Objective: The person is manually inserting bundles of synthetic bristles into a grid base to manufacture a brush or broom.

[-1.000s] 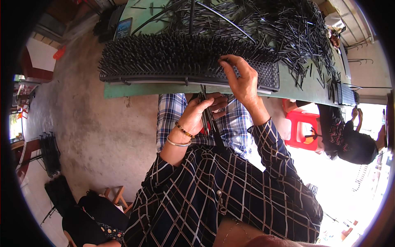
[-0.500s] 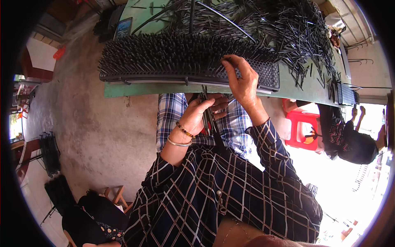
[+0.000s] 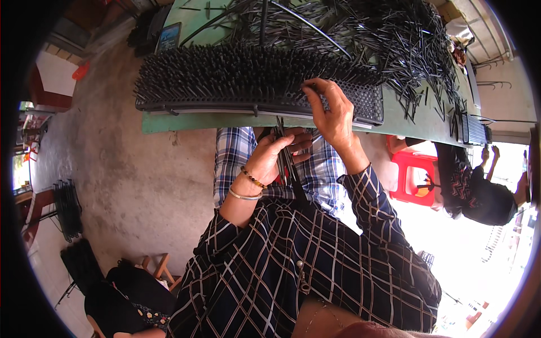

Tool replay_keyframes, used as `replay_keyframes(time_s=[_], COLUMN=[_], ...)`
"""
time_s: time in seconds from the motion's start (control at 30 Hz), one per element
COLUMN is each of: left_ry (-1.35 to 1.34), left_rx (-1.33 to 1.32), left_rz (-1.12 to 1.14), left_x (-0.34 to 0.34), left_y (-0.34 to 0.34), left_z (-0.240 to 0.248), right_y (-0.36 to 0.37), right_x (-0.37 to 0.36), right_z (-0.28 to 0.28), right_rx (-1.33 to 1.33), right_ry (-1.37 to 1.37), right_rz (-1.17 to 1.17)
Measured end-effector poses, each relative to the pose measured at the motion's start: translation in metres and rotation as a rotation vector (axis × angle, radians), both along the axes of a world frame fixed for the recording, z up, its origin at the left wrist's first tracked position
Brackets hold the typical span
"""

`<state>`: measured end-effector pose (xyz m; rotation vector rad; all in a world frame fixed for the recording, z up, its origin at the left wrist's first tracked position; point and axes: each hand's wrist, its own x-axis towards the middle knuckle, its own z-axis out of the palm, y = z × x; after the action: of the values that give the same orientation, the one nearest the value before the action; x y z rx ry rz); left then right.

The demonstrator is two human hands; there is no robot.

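In front of me a long black perforated board lies along the near edge of the table. Thin black strips stand upright in most of its holes, and bare holes show at its right end. The thumb and forefinger of my right hand are pinched together over the board, where the strips meet the bare holes. Whatever sits between those fingertips is too small to make out. Below the table edge, over my lap, my left hand is closed around a bundle of loose black strips.
Behind the board, loose black strips are heaped across the green table. A phone is at its far left. A red plastic stool and another person are at the right. Someone else sits lower left.
My right hand has shifted very slightly down at the board, its fingers still pinched. The left hand and its bundle stay in place.
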<state>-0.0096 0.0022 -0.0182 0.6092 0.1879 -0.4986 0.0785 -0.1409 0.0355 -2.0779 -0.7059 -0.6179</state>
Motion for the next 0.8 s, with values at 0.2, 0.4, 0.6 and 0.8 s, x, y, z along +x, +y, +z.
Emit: replay_keyframes(time_s=[0.2,0.4,0.6,0.8], left_ry=[0.004,0.006,0.020,0.018], left_rx=[-0.004,-0.002,-0.002,-0.010], left_rz=[0.001,-0.001,0.001,0.001], left_x=[-0.001,0.000,0.001,0.001], left_y=[-0.001,-0.001,-0.001,-0.001], left_z=[0.001,0.001,-0.001,-0.001], right_y=[-0.005,-0.001,0.004,0.006], right_x=[0.004,0.004,0.004,0.000], right_z=[0.000,0.006,0.001,0.001], right_rx=[0.019,0.045,0.030,0.074], right_ry=[0.095,0.178,0.162,0.192], right_rz=[0.054,0.049,0.007,0.005])
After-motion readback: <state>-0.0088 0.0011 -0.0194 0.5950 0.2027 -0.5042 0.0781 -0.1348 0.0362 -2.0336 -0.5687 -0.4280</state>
